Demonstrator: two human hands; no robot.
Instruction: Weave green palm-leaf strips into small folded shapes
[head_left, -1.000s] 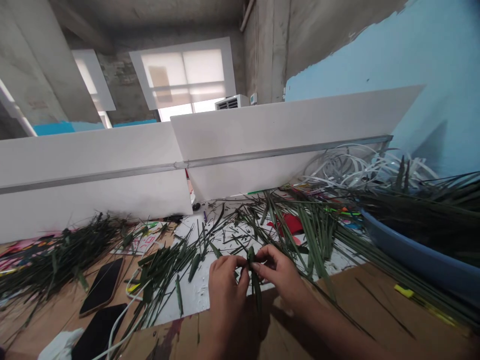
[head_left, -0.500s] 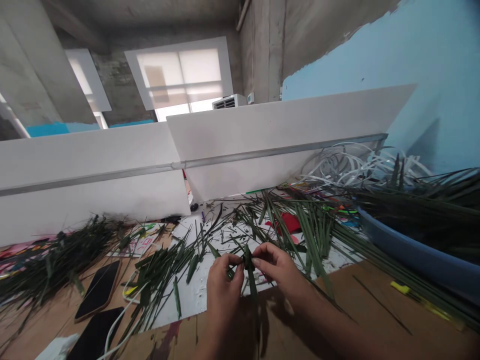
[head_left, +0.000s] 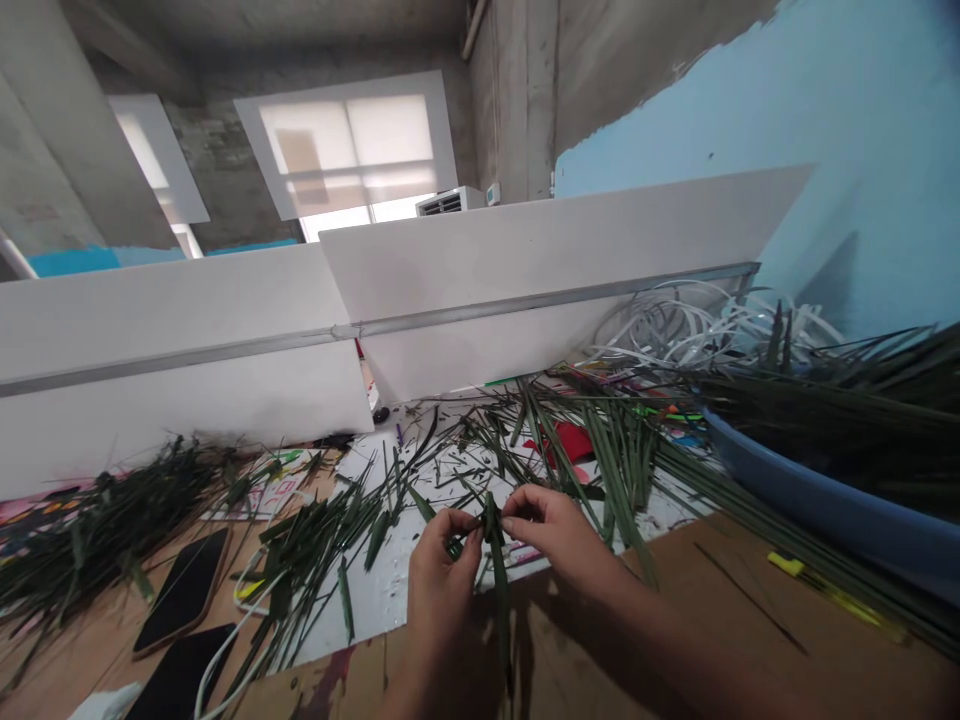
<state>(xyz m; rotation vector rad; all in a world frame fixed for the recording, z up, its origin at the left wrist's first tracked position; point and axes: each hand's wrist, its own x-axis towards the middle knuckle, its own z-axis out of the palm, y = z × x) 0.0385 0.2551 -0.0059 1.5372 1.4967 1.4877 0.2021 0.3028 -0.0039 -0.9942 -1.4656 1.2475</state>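
Note:
Between my two hands a dark green leaf strip [head_left: 500, 580] is held upright, folded or knotted at its top, with a long tail hanging down towards me. My left hand [head_left: 444, 565] pinches the folded part from the left with thumb and forefinger. From the right, my right hand [head_left: 551, 530] pinches the same part, fingers curled. The exact shape of the fold is partly hidden by the fingertips. Below and beyond the hands lies a white sheet [head_left: 375, 590] strewn with cut leaf bits.
A blue basin [head_left: 810, 500] full of long leaves stands at right, a yellow cutter [head_left: 832, 590] nearby. Leaf piles [head_left: 105, 530] and two phones [head_left: 184, 590] with a white cable [head_left: 217, 660] lie left. White boards [head_left: 525, 270] close off the back; coiled white strips [head_left: 675, 325] sit behind the basin.
The view has shifted slightly, so the surroundings sit a little further left. Both hands keep their pinch on the leaf strip, with only tiny finger movement.

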